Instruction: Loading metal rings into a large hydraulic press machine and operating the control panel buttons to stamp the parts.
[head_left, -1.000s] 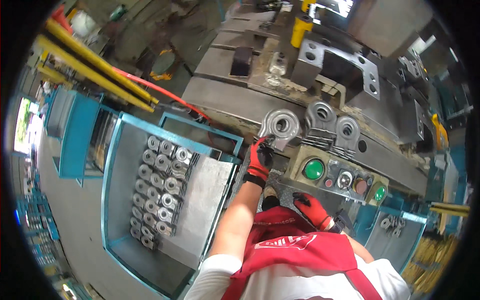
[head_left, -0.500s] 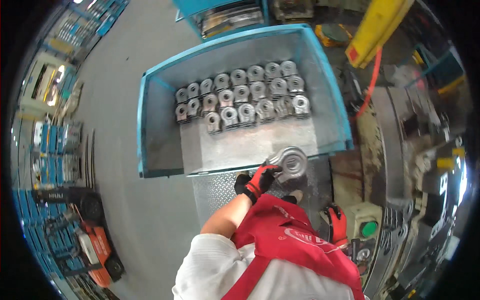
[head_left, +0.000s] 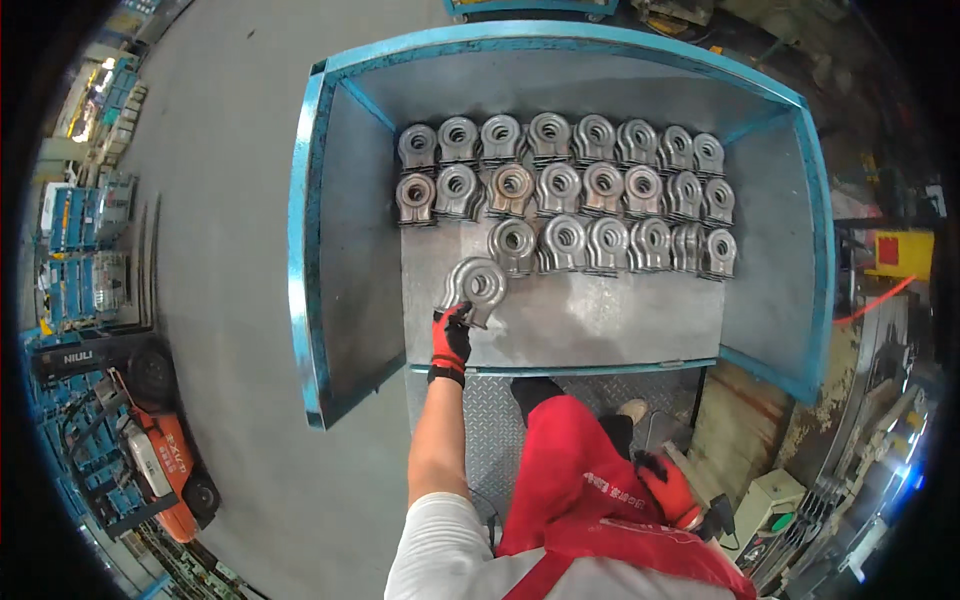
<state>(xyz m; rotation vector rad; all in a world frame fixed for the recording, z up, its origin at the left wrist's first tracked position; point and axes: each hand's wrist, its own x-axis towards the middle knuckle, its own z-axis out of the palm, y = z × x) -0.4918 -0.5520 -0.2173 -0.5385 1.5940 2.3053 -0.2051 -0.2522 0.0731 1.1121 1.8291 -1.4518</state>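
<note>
My left hand [head_left: 452, 340], in a red and black glove, grips the near edge of a ring-shaped pressed metal part [head_left: 487, 285]. It holds the part above the bare floor of a blue-framed metal bin [head_left: 306, 250], left of the nearest row. Stacks of matching metal parts [head_left: 557, 187] stand in three rows inside the bin, their round openings facing up. My right hand [head_left: 670, 488], gloved alike, is low beside my red apron [head_left: 570, 470], outside the bin. Its fingers are partly hidden, and I cannot make out anything in them.
A ridged metal plate [head_left: 470, 420] lies under my feet at the bin's front edge. To the right stand a control box with a green button [head_left: 780, 522] and machinery. An orange forklift [head_left: 160, 460] stands at the left. A yellow post [head_left: 900, 252] rises beyond the bin.
My left hand has carried the metal part leftward and forward, from the bin's front edge to over its floor. My view has shifted closer over the bin. The right hand stays low beside the apron.
</note>
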